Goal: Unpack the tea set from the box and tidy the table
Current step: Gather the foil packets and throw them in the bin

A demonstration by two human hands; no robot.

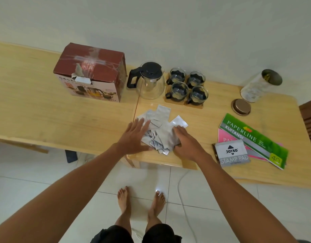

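From my seat the unpacking looks finished: the glass teapot (150,81) with its black lid and handle stands on the worktop (37,109) just right of the maroon tea set box (89,72), and the four glass cups (187,86) sit in a square on wooden coasters beside the pot. The box is closed again, as far as I can see, with torn tape on its top. What I judge is left is the tidying. I have both hands on a loose heap of silvery foil sachets (160,130) near the front edge of the worktop. My left hand (133,135) lies flat, its fingers straight and spread, pressing against the left side of the heap. My right hand (186,139) has its fingers curled down onto the right side, apparently bunching sachets; how many it really grips I cannot tell. To the right an open tin canister (259,85) lies tilted with its lid (241,107) beside it, probably where the sachets belong. The Paperline receipt books (252,137) and Joyko stamp pad (232,153) still lie unsorted.
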